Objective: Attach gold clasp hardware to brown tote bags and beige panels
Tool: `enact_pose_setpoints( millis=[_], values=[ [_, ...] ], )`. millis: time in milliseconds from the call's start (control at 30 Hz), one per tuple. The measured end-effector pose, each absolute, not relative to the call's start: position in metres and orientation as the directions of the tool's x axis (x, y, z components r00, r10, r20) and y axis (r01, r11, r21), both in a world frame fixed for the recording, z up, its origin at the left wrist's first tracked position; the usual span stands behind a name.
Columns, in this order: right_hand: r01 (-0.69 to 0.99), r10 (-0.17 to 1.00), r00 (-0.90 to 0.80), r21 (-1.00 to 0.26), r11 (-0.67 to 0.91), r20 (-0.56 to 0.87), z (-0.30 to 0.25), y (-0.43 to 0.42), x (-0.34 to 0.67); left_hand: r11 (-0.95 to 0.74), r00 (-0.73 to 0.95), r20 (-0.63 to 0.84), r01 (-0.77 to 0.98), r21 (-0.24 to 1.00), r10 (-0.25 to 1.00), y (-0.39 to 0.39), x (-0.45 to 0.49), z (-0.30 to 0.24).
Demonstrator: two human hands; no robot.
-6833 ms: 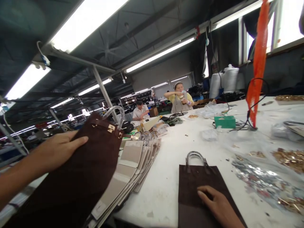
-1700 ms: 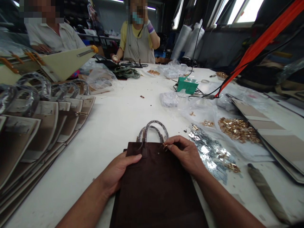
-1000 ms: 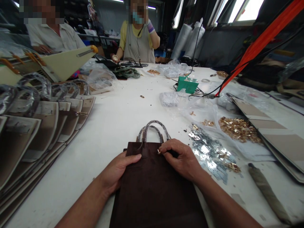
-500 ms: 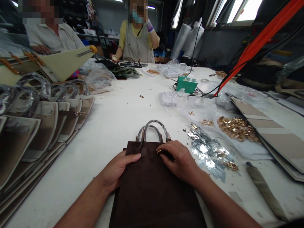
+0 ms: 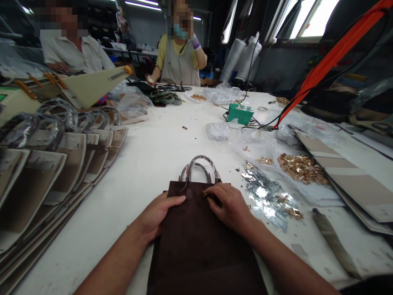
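Note:
A dark brown handbag (image 5: 208, 246) lies in front of me, its two plastic-wrapped handles (image 5: 201, 159) pointing away. My left hand (image 5: 159, 213) grips the bag's left edge near the top, thumb on the front face beside a handle tab. At the upper right of the front, my right hand (image 5: 229, 203) is closed with fingers bent against the leather. A small gold metal fitting (image 5: 204, 194) shows at its fingertips; the exact kind is too small to tell.
Bag panels with wrapped handles (image 5: 58, 164) stack up at left. To the right are gold fittings (image 5: 302, 168), flat silver metal plates (image 5: 267, 196), a folded umbrella (image 5: 334, 241) and beige panels (image 5: 353, 176). A green box (image 5: 240, 114) stands beyond. Two people sit across the table.
The view has tilted up and shifted slightly left. Both hands keep their places on the bag, and the gold fitting stays at my right fingertips.

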State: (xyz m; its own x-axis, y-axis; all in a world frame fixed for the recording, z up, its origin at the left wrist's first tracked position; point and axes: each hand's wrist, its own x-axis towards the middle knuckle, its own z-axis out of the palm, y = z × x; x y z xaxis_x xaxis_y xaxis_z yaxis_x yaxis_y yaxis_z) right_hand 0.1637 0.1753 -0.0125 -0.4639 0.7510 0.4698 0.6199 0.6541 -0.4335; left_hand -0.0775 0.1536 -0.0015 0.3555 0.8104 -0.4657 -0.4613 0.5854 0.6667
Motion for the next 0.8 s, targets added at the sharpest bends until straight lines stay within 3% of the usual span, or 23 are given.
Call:
enact_pose_setpoints(
  millis=[133,333,500,800],
  values=[
    [0.629,0.737,-0.594,-0.384,0.675,0.322,0.007,0.184,0.168,0.579,0.374,-0.445,-0.453,0.678,0.814,0.154,-0.079,-0.003],
    [0.679,0.693,-0.718,-0.154,0.718,0.065,0.039,0.195,0.162,0.572,0.4,-0.417,-0.458,0.681,0.816,0.152,-0.081,-0.003],
    [0.726,0.735,-0.669,-0.118,0.678,0.109,0.033,0.188,0.153,0.571,0.393,-0.419,-0.478,0.668,0.818,0.151,-0.082,-0.004],
    [0.728,0.744,-0.637,-0.163,0.666,0.202,0.022,0.163,0.156,0.541,0.393,-0.386,-0.455,0.707,0.835,0.145,-0.083,-0.003]
  ],
)
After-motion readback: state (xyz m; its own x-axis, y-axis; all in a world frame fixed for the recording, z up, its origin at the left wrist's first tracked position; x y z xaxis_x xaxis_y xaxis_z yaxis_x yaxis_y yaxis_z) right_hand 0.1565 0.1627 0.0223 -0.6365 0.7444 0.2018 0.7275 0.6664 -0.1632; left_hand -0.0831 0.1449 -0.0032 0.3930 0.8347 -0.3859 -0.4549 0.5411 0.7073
